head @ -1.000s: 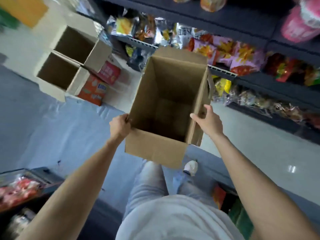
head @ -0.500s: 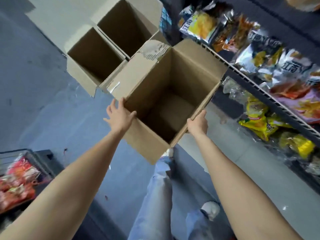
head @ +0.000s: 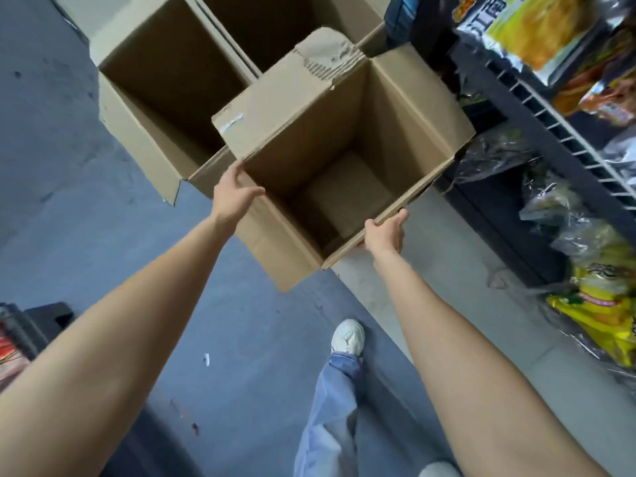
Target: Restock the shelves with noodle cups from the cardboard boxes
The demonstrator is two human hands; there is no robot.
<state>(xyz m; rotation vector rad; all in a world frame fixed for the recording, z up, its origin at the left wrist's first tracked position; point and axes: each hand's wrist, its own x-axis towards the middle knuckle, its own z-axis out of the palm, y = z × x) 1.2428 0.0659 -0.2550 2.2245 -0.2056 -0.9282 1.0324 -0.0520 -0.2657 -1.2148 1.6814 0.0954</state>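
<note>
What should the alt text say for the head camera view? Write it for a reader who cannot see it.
A person holds an empty cardboard box over a blue floor, left hand against its left wall, right hand gripping the near-right rim. Two more open boxes stand beyond it; snack bags fill wire shelves on the right.

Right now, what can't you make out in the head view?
- Left hand: fingers lie along the held box; a real grip cannot be told.
- Right hand: fingertips hidden under the box rim.
- Two boxes on the floor: far one cut off by the top edge, bottoms in shadow.
- Snack bags on the wire shelf: blurred, print unreadable, cut by the right edge.
- Noodle cups: none in view.
</note>
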